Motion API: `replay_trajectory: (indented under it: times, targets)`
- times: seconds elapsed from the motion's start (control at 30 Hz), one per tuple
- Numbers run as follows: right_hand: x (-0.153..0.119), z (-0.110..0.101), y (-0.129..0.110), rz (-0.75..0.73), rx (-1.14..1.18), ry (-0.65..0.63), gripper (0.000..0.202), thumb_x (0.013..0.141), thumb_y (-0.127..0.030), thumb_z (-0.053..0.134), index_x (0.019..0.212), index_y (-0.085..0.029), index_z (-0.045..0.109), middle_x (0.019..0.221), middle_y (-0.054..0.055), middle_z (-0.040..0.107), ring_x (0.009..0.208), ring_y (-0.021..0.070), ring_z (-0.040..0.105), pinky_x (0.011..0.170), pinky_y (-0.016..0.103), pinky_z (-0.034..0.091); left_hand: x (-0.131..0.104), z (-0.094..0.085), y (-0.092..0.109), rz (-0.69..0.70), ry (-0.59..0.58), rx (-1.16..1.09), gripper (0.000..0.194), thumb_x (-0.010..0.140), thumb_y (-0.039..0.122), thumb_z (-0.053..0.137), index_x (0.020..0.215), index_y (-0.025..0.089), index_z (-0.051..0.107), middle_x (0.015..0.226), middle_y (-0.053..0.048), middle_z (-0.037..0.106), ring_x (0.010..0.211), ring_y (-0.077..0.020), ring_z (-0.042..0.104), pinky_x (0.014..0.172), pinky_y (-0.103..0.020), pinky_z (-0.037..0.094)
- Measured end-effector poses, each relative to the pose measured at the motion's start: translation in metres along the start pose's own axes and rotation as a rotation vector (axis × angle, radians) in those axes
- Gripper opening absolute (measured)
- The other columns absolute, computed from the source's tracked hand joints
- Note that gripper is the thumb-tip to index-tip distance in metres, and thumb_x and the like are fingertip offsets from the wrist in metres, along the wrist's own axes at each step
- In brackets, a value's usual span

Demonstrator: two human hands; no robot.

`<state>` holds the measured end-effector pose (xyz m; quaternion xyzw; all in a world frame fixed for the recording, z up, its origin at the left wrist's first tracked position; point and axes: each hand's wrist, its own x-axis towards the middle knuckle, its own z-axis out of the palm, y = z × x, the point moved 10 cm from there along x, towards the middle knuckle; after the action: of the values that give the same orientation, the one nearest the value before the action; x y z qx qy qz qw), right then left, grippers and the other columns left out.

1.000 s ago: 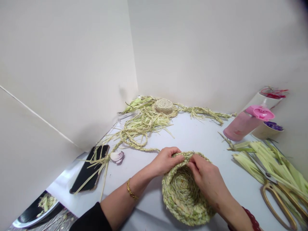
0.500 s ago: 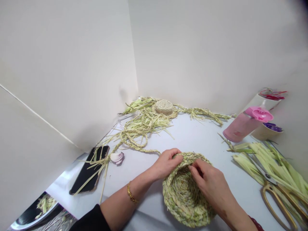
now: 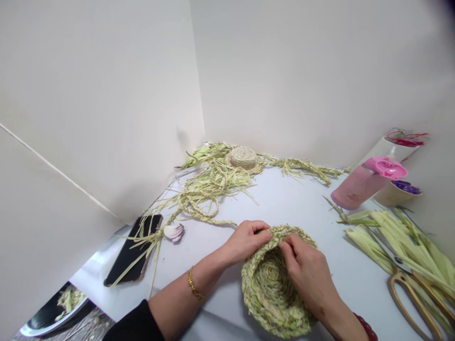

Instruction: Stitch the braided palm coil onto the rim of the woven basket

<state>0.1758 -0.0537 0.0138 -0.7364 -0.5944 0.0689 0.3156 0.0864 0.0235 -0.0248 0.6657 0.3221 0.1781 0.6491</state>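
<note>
Open desk (image 3: 284,199) is left at twelve o'clock of the woven bowl (image 3: 273,289), between it and the far wall. That gap is bounded at eleven o'clock by a tangle of straw and braided cord (image 3: 202,194), and by a small straw hat (image 3: 243,158) against the wall. At nine to ten o'clock a black phone (image 3: 133,248) and a pale clip (image 3: 173,231) are set, with bare desk just beside the left forearm. At two o'clock a pink bottle (image 3: 359,185) is lying; at three o'clock passage is blocked by green leaves (image 3: 398,237) and scissors (image 3: 412,296). A strip of bare desk is kept between bowl and leaves.
</note>
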Motion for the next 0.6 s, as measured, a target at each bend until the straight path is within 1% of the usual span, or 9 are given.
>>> replay_trajectory:
  times: [0.17,0.27,0.37,0.47,0.53,0.6]
  targets:
    - [0.002,0.002,0.006,0.070,0.069,-0.034,0.027,0.090,-0.033,0.041,0.066,-0.021,0.044,0.058,-0.002,0.052,0.054,0.0143,0.047,0.055,0.026,0.031,-0.002,0.000,0.006,0.061,-0.004,0.034,0.020,0.076,0.030,0.048,0.071,0.013,0.057,0.062,0.003,0.044,0.058,-0.0082,0.036,0.051,-0.019,0.029]
    - [0.003,0.002,0.005,0.074,0.077,-0.026,0.026,0.090,-0.033,0.041,0.066,-0.021,0.045,0.059,-0.002,0.053,0.054,0.0148,0.048,0.055,0.026,0.031,-0.003,0.000,0.011,0.101,0.002,0.068,0.019,0.077,0.028,0.047,0.067,0.013,0.054,0.061,0.003,0.040,0.058,-0.0080,0.033,0.051,-0.019,0.027]
    - [0.005,0.000,0.004,0.066,0.064,-0.002,0.026,0.089,-0.031,0.042,0.066,-0.021,0.044,0.058,-0.002,0.052,0.053,0.0146,0.048,0.054,0.026,0.031,-0.003,-0.002,0.012,0.117,0.032,0.120,0.020,0.077,0.027,0.047,0.064,0.013,0.053,0.059,0.004,0.039,0.058,-0.0081,0.033,0.051,-0.019,0.026]
    - [0.007,0.001,0.002,0.033,0.038,-0.016,0.024,0.088,-0.029,0.043,0.066,-0.022,0.041,0.058,-0.003,0.051,0.053,0.0139,0.046,0.054,0.026,0.030,-0.002,-0.002,0.011,0.123,0.058,0.106,0.020,0.078,0.027,0.046,0.070,0.013,0.059,0.063,0.003,0.047,0.061,-0.0093,0.039,0.055,-0.019,0.032]
    - [0.008,0.003,0.000,0.006,0.025,-0.046,0.022,0.088,-0.027,0.042,0.067,-0.022,0.040,0.058,-0.003,0.050,0.052,0.0138,0.045,0.054,0.026,0.030,-0.001,-0.002,0.011,0.132,0.078,0.069,0.022,0.078,0.027,0.046,0.079,0.013,0.063,0.071,0.001,0.056,0.068,-0.0111,0.046,0.062,-0.020,0.037]
    - [0.009,0.006,-0.001,-0.012,0.017,-0.076,0.021,0.089,-0.026,0.040,0.068,-0.022,0.038,0.058,-0.003,0.048,0.053,0.0139,0.045,0.054,0.026,0.030,-0.001,-0.004,0.010,0.138,0.119,0.044,0.021,0.078,0.026,0.048,0.085,0.014,0.064,0.079,0.000,0.060,0.073,-0.0123,0.050,0.068,-0.021,0.039]
